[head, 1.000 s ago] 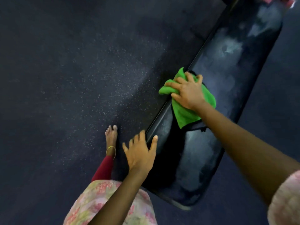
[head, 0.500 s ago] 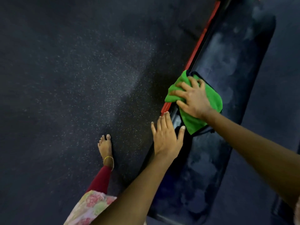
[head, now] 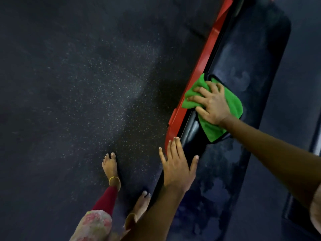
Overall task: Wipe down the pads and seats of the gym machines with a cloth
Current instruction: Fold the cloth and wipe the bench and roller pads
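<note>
Green cloth (head: 231,105) lies under the spread right hand (head: 212,103); left hand (head: 176,168) flat, fingers straight, on the pad (head: 243,153)

1. Bench pad (head: 251,54) toward 1 o'clock of the cloth (head: 232,105): open, unobstructed.
2. Red frame (head: 206,54) borders the pad's 10 o'clock edge.
3. Left hand (head: 175,167) blocks the pad edge at 7 o'clock.

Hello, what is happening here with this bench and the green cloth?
A person is wiping a black padded gym bench. The right hand presses a green cloth on the pad, near its edge beside the red frame. The left hand, fingers spread, is at the bench's near edge and holds nothing. The pad shows dull smears. The person stands barefoot on the dark speckled floor.
</note>
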The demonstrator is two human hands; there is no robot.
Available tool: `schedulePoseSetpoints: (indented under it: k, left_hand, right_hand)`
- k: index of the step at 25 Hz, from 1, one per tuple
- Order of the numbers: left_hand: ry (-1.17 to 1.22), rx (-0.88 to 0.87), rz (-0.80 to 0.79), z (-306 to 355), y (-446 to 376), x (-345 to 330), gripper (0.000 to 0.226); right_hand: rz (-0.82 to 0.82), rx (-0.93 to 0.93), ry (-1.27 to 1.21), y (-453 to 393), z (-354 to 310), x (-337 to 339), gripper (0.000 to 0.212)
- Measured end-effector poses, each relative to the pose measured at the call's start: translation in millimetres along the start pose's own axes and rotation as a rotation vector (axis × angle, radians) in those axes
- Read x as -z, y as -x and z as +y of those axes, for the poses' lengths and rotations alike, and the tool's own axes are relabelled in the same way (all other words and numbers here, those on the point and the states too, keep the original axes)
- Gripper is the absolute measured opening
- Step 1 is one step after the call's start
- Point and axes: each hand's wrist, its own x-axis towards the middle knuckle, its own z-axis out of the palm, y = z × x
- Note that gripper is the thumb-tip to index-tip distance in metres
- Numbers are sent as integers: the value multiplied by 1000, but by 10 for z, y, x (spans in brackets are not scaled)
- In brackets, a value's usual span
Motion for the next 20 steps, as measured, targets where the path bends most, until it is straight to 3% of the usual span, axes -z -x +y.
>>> schedulePoseSetpoints:
  k: [4,9,15,20]
  left_hand:
    - [191,-23,-45,89,-72,209,100]
    - [322,-44,-90,477,-705,595,75]
    - [242,-150,-116,870,-1436,817,78]
    - [170,-176,-149,1030,-1837,1010,76]
  right_hand:
    - [-2,44,10,-209,341,34,45]
    - [35,-29,5,-389,633,38,46]
    - [68,-9,13,-621,1030,94,45]
    - [69,-164,-31,-854,1231,177,49]
